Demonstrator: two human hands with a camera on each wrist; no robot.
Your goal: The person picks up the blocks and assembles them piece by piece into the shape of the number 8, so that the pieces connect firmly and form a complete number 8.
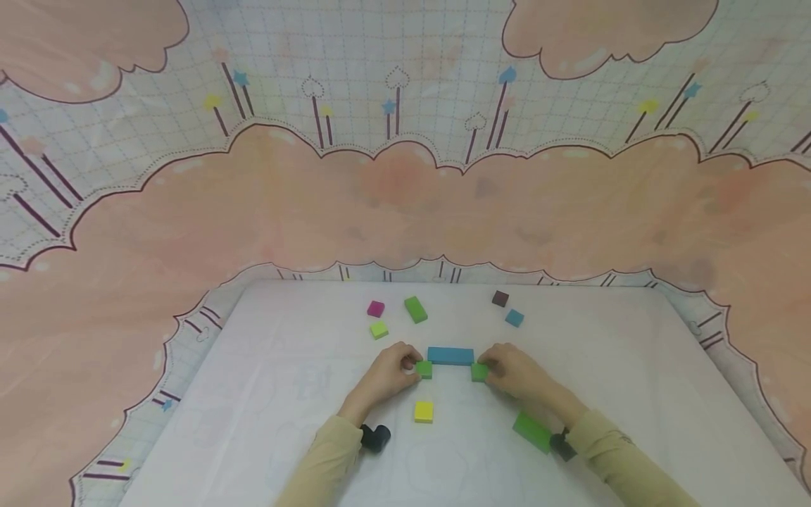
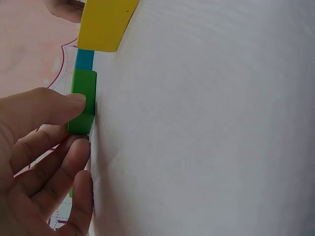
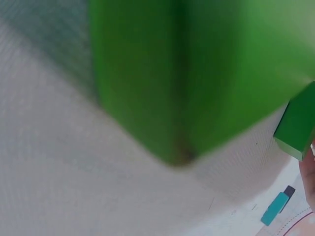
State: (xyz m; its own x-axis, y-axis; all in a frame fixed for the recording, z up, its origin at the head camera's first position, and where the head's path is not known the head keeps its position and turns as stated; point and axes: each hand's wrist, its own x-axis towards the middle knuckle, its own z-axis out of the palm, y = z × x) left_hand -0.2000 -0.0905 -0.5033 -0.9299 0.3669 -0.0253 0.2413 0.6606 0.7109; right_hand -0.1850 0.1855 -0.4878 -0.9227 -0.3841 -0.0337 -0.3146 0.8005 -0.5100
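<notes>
Right, nearest first: two tan sleeves (image 1: 329,454) slant in from either side, each with one black wrist camera (image 1: 378,439). One long green block (image 1: 532,431) lies beside the right wrist, one yellow block (image 1: 424,412) sits between the arms, both on the white table (image 1: 253,422).

And here are the hands, two of them, level and facing each other! The left hand (image 1: 388,370) pinches one small green block (image 1: 424,370), thumb flat on its face, gap closed to the block's width, other fingers loosely bent. Opposite, the right hand (image 1: 519,372) pinches the second small green block (image 1: 479,373) between thumb and forefinger; wrists low, fingers angled inward.

Just beyond, one blue bar (image 1: 450,356) spans between the two; whether they touch it, I can't tell. Farther back, five more: one lime block (image 1: 379,330), one small blue block (image 1: 514,318), one far green block (image 1: 415,310), one magenta block (image 1: 376,309), one dark brown block (image 1: 500,298).
</notes>
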